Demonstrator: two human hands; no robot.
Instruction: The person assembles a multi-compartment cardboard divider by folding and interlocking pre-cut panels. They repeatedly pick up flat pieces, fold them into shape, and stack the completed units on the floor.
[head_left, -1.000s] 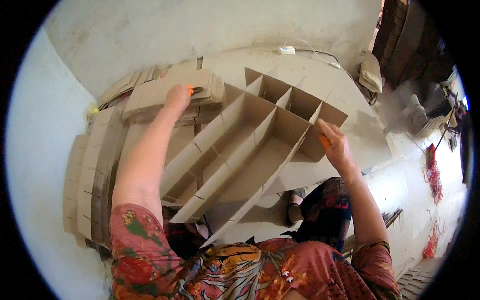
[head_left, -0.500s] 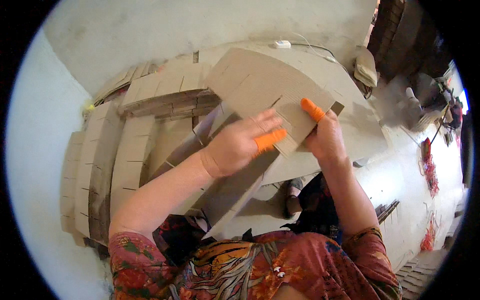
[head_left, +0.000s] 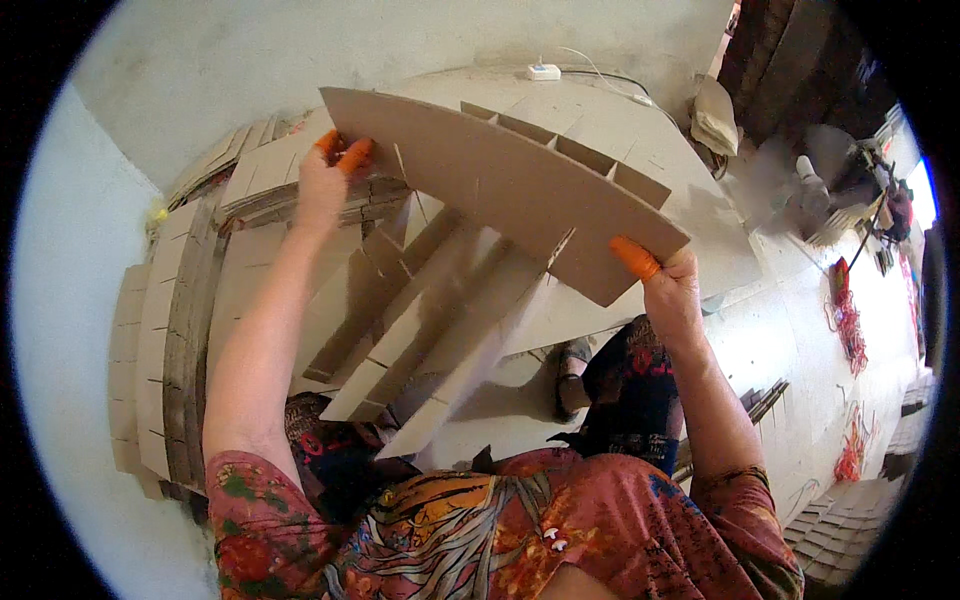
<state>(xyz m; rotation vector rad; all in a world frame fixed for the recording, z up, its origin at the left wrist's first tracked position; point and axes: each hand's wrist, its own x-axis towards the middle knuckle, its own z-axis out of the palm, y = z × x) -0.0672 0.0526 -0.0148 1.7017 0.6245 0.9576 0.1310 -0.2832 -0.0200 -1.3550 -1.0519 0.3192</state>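
The pale, flat worktable [head_left: 640, 140] is carrying a brown lattice of slotted cardboard strips [head_left: 475, 370] that is overhanging its near edge, so a hard push could be tipping it. The long brown cardboard panel [head_left: 510, 200] is slanting across these strips; misaligned slots or uneven pressure could be creasing it. The left hand [head_left: 325, 185] is pinching its left end, the right hand [head_left: 672, 285] its right. Brown cardboard stacks [head_left: 265, 180] are crowding the left; bare tabletop is lying open rightward.
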